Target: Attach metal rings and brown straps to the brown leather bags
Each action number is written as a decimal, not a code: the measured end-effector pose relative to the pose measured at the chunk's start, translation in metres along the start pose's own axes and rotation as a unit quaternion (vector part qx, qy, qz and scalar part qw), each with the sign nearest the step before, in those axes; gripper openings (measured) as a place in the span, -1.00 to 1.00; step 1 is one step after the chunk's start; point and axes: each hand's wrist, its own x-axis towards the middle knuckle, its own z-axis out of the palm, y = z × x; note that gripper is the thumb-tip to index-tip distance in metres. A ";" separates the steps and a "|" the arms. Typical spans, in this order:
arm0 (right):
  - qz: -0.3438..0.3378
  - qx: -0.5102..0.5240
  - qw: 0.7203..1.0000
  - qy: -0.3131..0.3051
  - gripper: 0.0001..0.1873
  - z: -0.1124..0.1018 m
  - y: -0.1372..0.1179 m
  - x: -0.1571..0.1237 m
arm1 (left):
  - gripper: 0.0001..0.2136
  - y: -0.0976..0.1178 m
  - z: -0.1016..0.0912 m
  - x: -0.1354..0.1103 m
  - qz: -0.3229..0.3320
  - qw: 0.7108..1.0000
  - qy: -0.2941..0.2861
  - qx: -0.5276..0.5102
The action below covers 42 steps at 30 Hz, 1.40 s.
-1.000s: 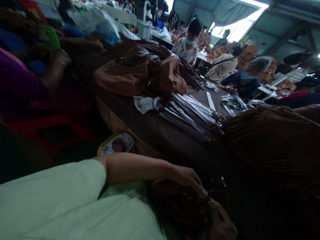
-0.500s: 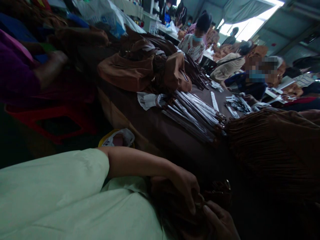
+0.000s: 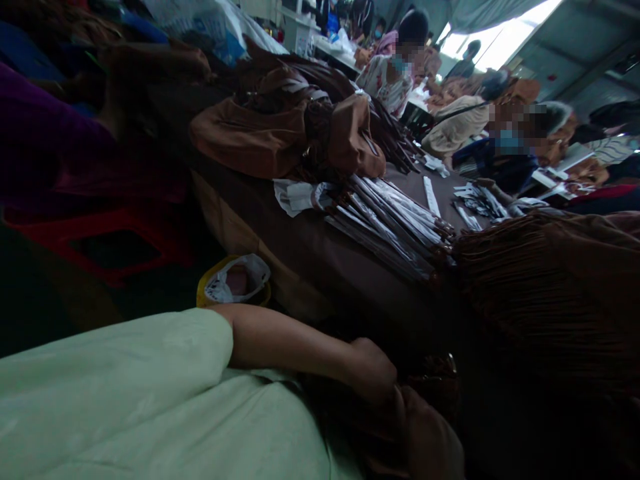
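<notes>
Left hand (image 3: 373,370) clenched on a dark brown leather piece (image 3: 345,427); right hand (image 3: 430,443) lies against it, its hold hidden.
Past the grip, strap bundles (image 3: 390,227) in white wrappers lie on the worktop (image 3: 320,260) beside piled brown leather bags (image 3: 285,127); nearer, a yellow bin (image 3: 235,297) holds a white plastic bag (image 3: 235,280).

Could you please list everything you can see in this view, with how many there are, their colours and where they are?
Brown bag: one, tan-brown, far side of table.
Strap bundle: one, white-wrapped with brown ends, mid-table.
Fringed leather: one mass, brown, right foreground.
Table: one, dark brown cover, across view.
Bin: one, yellow rim, white liner, beside table.
Stool: one, red, floor at left.
Co-workers: several, pale and dark clothes, upper right.
Dark brown bag material: one, under hands.
Upper hand: one, on that material.
Lower hand: one, beside it.
Sleeve: one, pale green, lower left.
</notes>
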 end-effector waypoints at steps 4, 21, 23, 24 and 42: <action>-0.098 0.200 0.974 -0.044 -0.62 -0.001 0.031 0.004 | -0.57 -0.013 -0.020 -0.014 0.130 0.987 -0.097 -0.013; -0.041 0.675 0.719 -0.163 -0.65 0.015 0.042 0.016 | -0.78 -0.038 -0.026 -0.037 0.244 0.963 0.029 -0.108; -0.024 0.646 0.745 -0.165 -0.63 0.011 0.040 0.014 | -0.72 -0.039 -0.028 -0.035 0.193 0.968 -0.003 -0.159; -0.032 0.629 0.758 -0.169 -0.62 0.009 0.039 0.013 | -0.69 -0.040 -0.029 -0.034 0.172 0.965 -0.021 -0.195; -0.026 0.703 0.689 -0.176 -0.59 0.010 0.043 0.014 | -0.72 -0.036 -0.027 -0.019 0.072 0.783 -0.226 -0.575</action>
